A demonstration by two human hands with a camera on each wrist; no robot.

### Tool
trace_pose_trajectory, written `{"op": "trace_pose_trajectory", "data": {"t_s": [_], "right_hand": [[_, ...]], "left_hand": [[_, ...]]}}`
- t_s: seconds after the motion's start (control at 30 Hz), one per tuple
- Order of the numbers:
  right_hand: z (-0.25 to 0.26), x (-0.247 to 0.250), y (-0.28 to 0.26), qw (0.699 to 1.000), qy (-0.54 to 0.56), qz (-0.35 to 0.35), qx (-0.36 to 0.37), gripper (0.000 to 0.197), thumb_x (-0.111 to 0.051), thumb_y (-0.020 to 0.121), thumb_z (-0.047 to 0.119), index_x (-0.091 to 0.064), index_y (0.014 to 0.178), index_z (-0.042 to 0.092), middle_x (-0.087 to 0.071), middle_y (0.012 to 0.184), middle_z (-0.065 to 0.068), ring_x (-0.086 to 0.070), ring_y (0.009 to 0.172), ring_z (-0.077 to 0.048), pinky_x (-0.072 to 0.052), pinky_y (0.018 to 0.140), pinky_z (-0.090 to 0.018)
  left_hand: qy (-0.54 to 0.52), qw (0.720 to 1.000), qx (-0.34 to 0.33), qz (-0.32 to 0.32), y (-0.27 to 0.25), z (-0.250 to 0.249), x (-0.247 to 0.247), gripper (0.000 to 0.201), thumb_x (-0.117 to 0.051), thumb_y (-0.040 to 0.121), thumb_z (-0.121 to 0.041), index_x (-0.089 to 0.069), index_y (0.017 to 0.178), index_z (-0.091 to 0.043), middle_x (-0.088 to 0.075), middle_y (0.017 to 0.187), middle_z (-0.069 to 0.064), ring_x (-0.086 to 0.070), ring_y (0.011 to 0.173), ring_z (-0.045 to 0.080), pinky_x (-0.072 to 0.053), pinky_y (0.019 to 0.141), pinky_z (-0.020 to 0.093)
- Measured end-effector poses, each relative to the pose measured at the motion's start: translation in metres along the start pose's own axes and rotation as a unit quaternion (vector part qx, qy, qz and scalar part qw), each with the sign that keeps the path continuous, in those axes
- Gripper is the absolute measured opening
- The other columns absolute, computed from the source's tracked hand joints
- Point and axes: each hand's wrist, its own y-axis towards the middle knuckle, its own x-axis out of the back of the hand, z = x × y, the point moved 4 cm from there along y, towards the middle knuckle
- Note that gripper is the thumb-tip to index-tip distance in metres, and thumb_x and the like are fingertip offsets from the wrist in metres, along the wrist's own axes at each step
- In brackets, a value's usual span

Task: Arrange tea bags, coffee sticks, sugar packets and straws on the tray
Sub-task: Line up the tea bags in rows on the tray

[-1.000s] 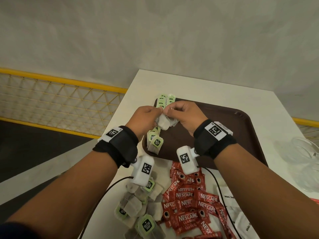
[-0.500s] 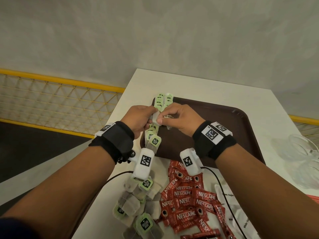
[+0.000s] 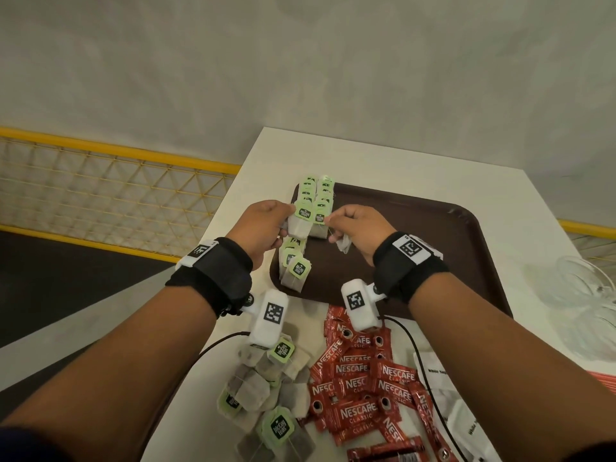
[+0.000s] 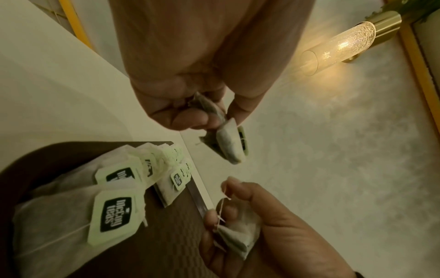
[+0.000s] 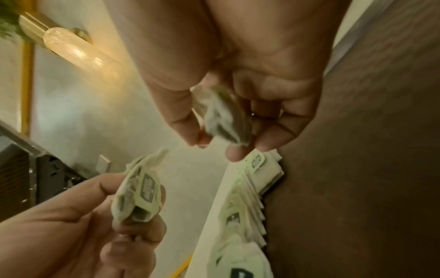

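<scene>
A brown tray [image 3: 433, 235] lies on the white table, with tagged tea bags [image 3: 316, 191] in rows along its left edge, also seen in the left wrist view as tea bags [image 4: 114, 206]. My left hand [image 3: 286, 221] pinches a green-tagged tea bag [image 3: 300, 225] above that row; the same tea bag [image 4: 228, 144] hangs from its fingertips. My right hand [image 3: 333, 228] holds a crumpled tea bag [image 3: 343, 243] in curled fingers, with the tea bag [image 5: 221, 116] against the palm and its string between the fingertips. The two hands are a little apart.
Loose tea bags [image 3: 266, 388] lie on the table near me, beside red coffee sticks [image 3: 363, 385] and white sugar packets [image 3: 443, 378]. Clear plastic wrapping [image 3: 583, 295] sits right of the tray. A yellow railing [image 3: 116, 151] runs beyond the table's left edge.
The hands, pressed together over one bundle of tea bags a second ago, have drawn apart, each holding a tea bag. The left one's bag now shows its green tag.
</scene>
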Motion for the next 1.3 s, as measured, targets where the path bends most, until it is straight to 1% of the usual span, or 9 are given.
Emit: {"op": "trace_pose_trajectory", "data": {"t_s": [0.1, 0.2, 0.33, 0.47, 0.57, 0.77, 0.9, 1.23, 1.3], "right_hand": [[-0.014, -0.008, 0.005, 0.995, -0.033, 0.003, -0.098, 0.018, -0.067, 0.089, 0.022, -0.057, 0.080, 0.010, -0.051, 0.057, -0.006, -0.055, 0.054, -0.018, -0.042, 0.049, -0.027], [-0.020, -0.013, 0.009, 0.982, -0.085, 0.021, -0.166, 0.036, -0.072, 0.082, 0.043, -0.055, 0.075, 0.012, -0.052, 0.059, -0.007, -0.051, 0.061, -0.022, -0.045, 0.056, -0.031], [-0.023, -0.014, 0.012, 0.971, -0.077, 0.029, -0.224, 0.045, -0.069, 0.082, 0.051, -0.061, 0.098, 0.010, -0.064, 0.085, -0.009, -0.061, 0.083, -0.023, -0.053, 0.067, -0.031], [-0.025, -0.014, 0.011, 0.966, -0.008, 0.034, -0.257, 0.042, -0.066, 0.088, 0.035, -0.058, 0.122, 0.012, -0.066, 0.103, -0.009, -0.062, 0.092, -0.021, -0.052, 0.067, -0.032], [-0.023, -0.011, 0.011, 0.965, -0.049, 0.026, -0.257, 0.029, -0.062, 0.092, 0.013, -0.059, 0.120, 0.007, -0.066, 0.114, -0.015, -0.062, 0.090, -0.020, -0.056, 0.077, -0.034], [-0.023, -0.004, 0.016, 0.981, -0.094, 0.014, -0.171, 0.019, -0.074, 0.081, 0.006, -0.066, 0.096, 0.015, -0.073, 0.096, -0.012, -0.065, 0.070, -0.011, -0.049, 0.055, -0.022], [-0.010, 0.001, 0.028, 0.986, -0.106, -0.010, -0.130, 0.018, -0.079, 0.078, 0.012, -0.065, 0.088, 0.017, -0.072, 0.083, -0.004, -0.065, 0.069, -0.011, -0.048, 0.055, -0.023], [-0.008, -0.008, 0.049, 0.971, -0.103, 0.018, -0.216, 0.021, -0.072, 0.084, 0.001, -0.053, 0.085, 0.012, -0.062, 0.071, -0.008, -0.058, 0.057, -0.013, -0.050, 0.042, -0.019], [-0.007, -0.009, 0.051, 0.969, -0.118, 0.012, -0.218, 0.022, -0.072, 0.084, 0.003, -0.052, 0.082, 0.012, -0.062, 0.072, -0.008, -0.059, 0.058, -0.015, -0.053, 0.047, -0.021]], "left_hand": [[0.006, 1.000, 0.006, 0.000, 0.001, 0.006, -0.003, 0.018, -0.051, 0.100, -0.024, -0.062, 0.090, -0.013, -0.059, 0.081, 0.003, -0.043, 0.066, 0.013, -0.036, 0.056, 0.024], [0.016, 1.000, 0.009, -0.008, 0.001, 0.010, -0.005, 0.020, -0.051, 0.100, -0.024, -0.064, 0.100, -0.009, -0.058, 0.082, 0.003, -0.043, 0.065, 0.012, -0.037, 0.057, 0.024], [0.038, 0.999, 0.008, -0.018, 0.002, 0.013, -0.001, 0.023, -0.050, 0.100, -0.025, -0.063, 0.104, -0.006, -0.058, 0.086, 0.005, -0.044, 0.067, 0.013, -0.039, 0.058, 0.024], [0.027, 0.999, 0.007, -0.025, 0.006, 0.018, 0.009, 0.018, -0.051, 0.100, -0.023, -0.060, 0.094, -0.009, -0.055, 0.074, 0.000, -0.043, 0.063, 0.012, -0.037, 0.057, 0.024], [0.022, 0.999, 0.011, -0.032, 0.008, 0.020, 0.014, 0.018, -0.051, 0.100, -0.024, -0.059, 0.096, -0.007, -0.053, 0.073, 0.001, -0.043, 0.064, 0.013, -0.037, 0.059, 0.025], [0.031, 0.999, 0.003, -0.025, 0.013, 0.022, 0.016, 0.019, -0.051, 0.100, -0.024, -0.059, 0.098, -0.007, -0.052, 0.074, 0.004, -0.043, 0.063, 0.013, -0.038, 0.059, 0.025], [0.028, 0.999, 0.002, -0.023, 0.015, 0.023, 0.018, 0.018, -0.053, 0.099, -0.025, -0.059, 0.095, -0.009, -0.052, 0.075, 0.004, -0.044, 0.063, 0.013, -0.039, 0.059, 0.025], [0.044, 0.999, -0.018, -0.021, 0.010, 0.024, 0.028, 0.021, -0.051, 0.100, -0.028, -0.061, 0.086, -0.015, -0.056, 0.076, -0.001, -0.047, 0.069, 0.014, -0.041, 0.064, 0.027], [0.050, 0.998, -0.025, -0.018, 0.009, 0.025, 0.028, 0.022, -0.050, 0.101, -0.029, -0.061, 0.086, -0.016, -0.058, 0.078, -0.001, -0.048, 0.070, 0.013, -0.042, 0.064, 0.027]]}}
